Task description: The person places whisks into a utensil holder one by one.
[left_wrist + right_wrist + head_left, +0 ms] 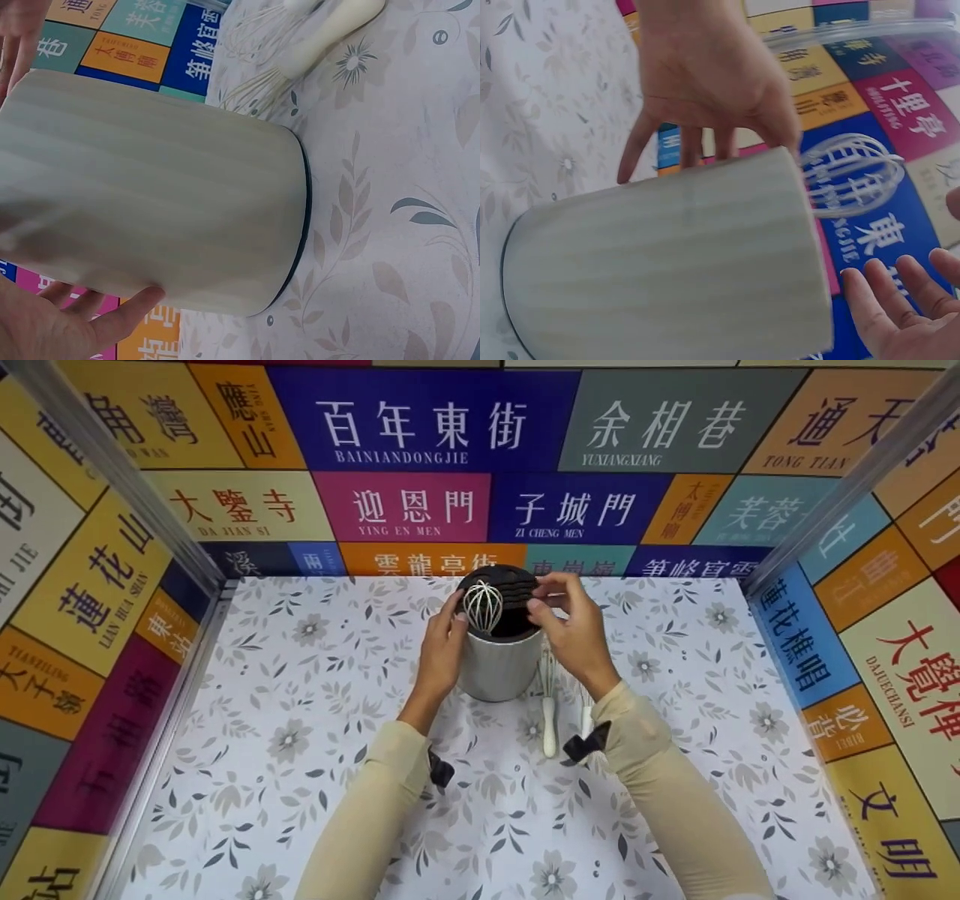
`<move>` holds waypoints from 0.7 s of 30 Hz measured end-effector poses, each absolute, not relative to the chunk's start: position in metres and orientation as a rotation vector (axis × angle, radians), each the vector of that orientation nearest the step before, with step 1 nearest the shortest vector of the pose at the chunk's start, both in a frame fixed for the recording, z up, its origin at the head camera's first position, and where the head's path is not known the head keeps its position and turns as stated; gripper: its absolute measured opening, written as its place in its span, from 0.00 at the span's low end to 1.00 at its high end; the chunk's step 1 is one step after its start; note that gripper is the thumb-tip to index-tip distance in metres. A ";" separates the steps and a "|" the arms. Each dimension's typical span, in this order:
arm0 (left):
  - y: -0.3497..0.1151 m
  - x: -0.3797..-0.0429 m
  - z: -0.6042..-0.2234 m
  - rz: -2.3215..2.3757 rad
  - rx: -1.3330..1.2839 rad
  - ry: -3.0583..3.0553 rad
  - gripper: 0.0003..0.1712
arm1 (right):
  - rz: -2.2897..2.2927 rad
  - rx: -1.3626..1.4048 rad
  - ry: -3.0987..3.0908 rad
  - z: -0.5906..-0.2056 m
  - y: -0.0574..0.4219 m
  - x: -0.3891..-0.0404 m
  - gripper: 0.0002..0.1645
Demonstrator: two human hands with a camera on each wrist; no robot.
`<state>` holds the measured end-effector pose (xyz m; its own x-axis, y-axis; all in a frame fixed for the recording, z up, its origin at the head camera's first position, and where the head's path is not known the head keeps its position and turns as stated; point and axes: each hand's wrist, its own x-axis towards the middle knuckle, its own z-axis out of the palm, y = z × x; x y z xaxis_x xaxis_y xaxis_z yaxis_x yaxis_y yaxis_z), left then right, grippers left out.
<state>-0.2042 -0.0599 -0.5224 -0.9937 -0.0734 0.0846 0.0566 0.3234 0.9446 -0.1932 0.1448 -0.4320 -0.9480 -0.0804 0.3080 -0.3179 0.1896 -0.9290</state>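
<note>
A pale grey, ribbed cylindrical utensil holder (501, 667) with a dark inside stands upright on the table. One whisk (483, 606) sits in it, wire head up, leaning to the left rim. Along the right of the opening runs a black slotted insert (517, 587). My left hand (442, 649) rests against the holder's left side, its thumb at the rim and its fingers (634, 154) spread on the wall. By the right rim is my right hand (577, 622), fingers spread and loosely bent; in the right wrist view its fingertips (862, 281) stand apart from the holder.
Two more whisks lie on the table right of the holder: one with a cream handle (550, 727), another with a white handle (586, 721) partly hidden by the right wrist. Patterned panels with large lettering (420, 420) wall in the back and both sides of the flowered tabletop (315, 780).
</note>
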 end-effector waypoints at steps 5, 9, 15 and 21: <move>-0.063 -0.204 -0.524 -1.755 0.033 -2.461 0.27 | 1.896 0.321 -2.169 -0.444 0.171 -0.190 0.18; -0.062 -0.204 -0.524 -1.757 0.017 -2.466 0.27 | 1.858 0.214 -2.174 -0.450 0.195 -0.183 0.17; -0.059 -0.204 -0.523 -1.776 -0.001 -2.453 0.28 | 1.737 0.008 -2.318 -0.479 0.224 -0.173 0.17; -0.058 -0.204 -0.523 -1.781 -0.008 -2.443 0.28 | 1.624 -0.149 -2.478 -0.508 0.243 -0.164 0.19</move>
<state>-0.2036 -0.0579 -0.5229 -0.9930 -0.0653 0.0983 0.0736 0.3087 0.9483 -0.1636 0.2433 -0.5084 -0.9798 0.1784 0.0909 -0.0121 0.4004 -0.9163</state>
